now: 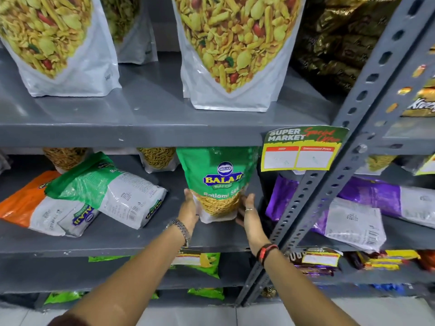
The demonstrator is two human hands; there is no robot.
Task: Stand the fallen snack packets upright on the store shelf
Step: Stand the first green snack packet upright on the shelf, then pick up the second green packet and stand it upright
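Flat, open fingers of the left hand (190, 209) and right hand (250, 211) press either side of the green upright sev pouch (217, 182), mid-shelf. The fallen green-and-white plastic packet (107, 190) lies leftward (nearer the left hand), long axis slanting across the grey metal shelf (131, 238).

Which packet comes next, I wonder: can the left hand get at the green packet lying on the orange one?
Probably yes. The left hand is at the upright green packet, and only bare shelf lies between it and the fallen green packet, which rests on top of the orange packet, uncovered.
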